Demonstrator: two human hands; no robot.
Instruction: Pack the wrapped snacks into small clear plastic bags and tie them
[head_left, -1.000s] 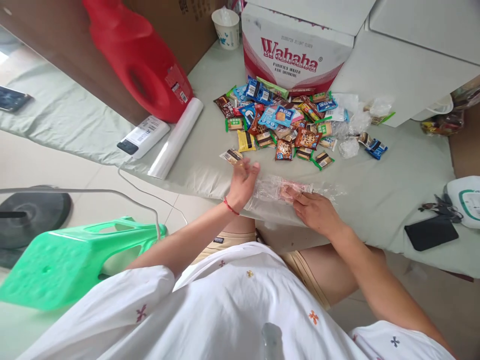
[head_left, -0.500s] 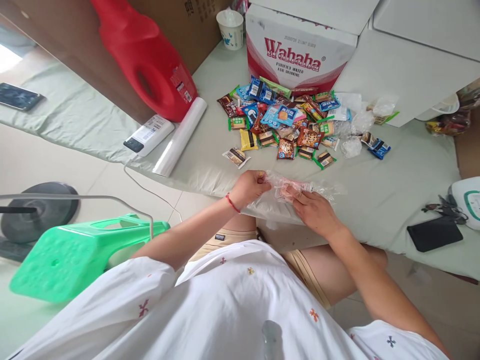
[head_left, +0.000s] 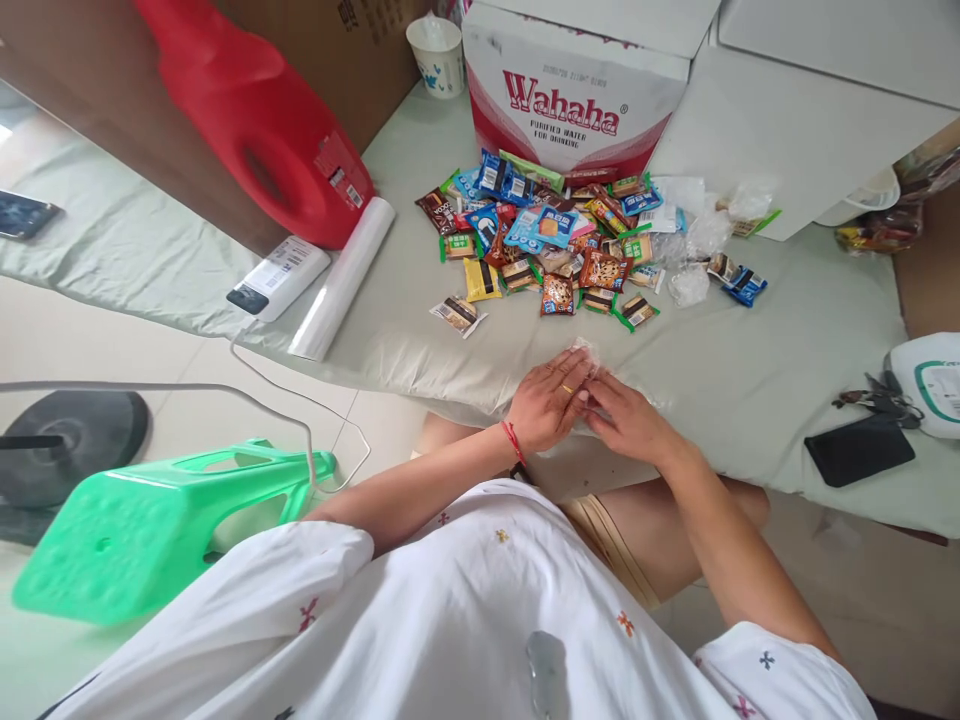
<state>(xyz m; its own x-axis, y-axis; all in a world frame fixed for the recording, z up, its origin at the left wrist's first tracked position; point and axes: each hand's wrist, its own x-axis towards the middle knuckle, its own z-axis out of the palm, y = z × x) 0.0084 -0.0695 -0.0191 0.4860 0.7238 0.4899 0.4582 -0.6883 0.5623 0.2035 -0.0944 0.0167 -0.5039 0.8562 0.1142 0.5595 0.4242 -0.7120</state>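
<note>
At the near edge of the cloth-covered surface, my left hand [head_left: 551, 400] lies over a crumpled piece of clear plastic wrap [head_left: 585, 352], its fingers together and curved around it. My right hand [head_left: 630, 415] closes on the same wrap from the other side, and its fingertips meet the left ones. Most of the wrap and whatever is inside it are hidden under my fingers. Just beyond my hands spreads a pile of small packaged snacks [head_left: 556, 295] in brown, blue, yellow and green wrappers.
A white plastic film roll [head_left: 341, 280] lies left, beside a red jug [head_left: 277, 130] and a white device [head_left: 277, 278]. A Wahaba-type water carton [head_left: 570, 110] stands behind the snacks. Crumpled clear plastic [head_left: 690, 285] lies right of them. A black wallet [head_left: 859, 450] and green stool [head_left: 105, 540] flank me.
My left hand has moved right and now lies over the wrap, its fingers against my right hand's. The pink wrapped thing seen before is now covered. The view has shifted slightly.
</note>
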